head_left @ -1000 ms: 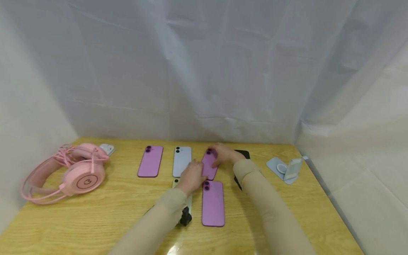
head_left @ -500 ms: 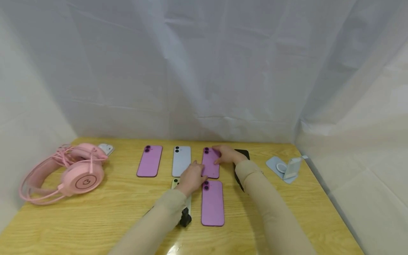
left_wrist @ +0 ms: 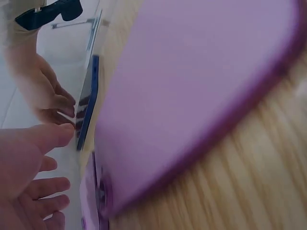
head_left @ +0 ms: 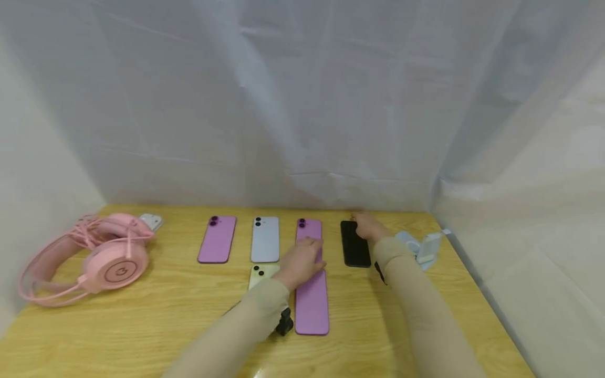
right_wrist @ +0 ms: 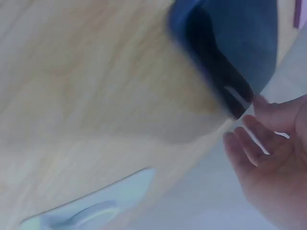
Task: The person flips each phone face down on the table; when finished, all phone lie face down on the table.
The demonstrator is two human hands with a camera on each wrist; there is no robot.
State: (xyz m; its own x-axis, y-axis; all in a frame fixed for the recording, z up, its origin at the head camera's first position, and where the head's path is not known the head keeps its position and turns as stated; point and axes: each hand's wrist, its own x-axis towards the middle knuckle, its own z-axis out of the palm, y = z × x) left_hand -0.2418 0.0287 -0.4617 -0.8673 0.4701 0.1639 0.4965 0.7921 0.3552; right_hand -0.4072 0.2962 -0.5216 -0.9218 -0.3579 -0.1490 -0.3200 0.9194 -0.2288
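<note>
Bench (head_left: 142, 325), phones in rows: left hand (head_left: 302, 261), fingers loosely straight, rests on the purple phone (head_left: 309, 236) at twelve o'clock, steadying it; right hand (head_left: 369, 227), fingers relaxed, touches the black phone (head_left: 354, 247) at one o'clock.

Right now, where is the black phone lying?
In the head view the black phone lies flat at the right end of the back row, between the purple phone and the pale blue stand, the right hand at its far end.

The head view looks down from above and behind across the yellow wooden table (head_left: 142, 325), while both blurred wrist views sit close above it, sharing the flat black phone (head_left: 355, 244) (right_wrist: 225, 72).
</note>
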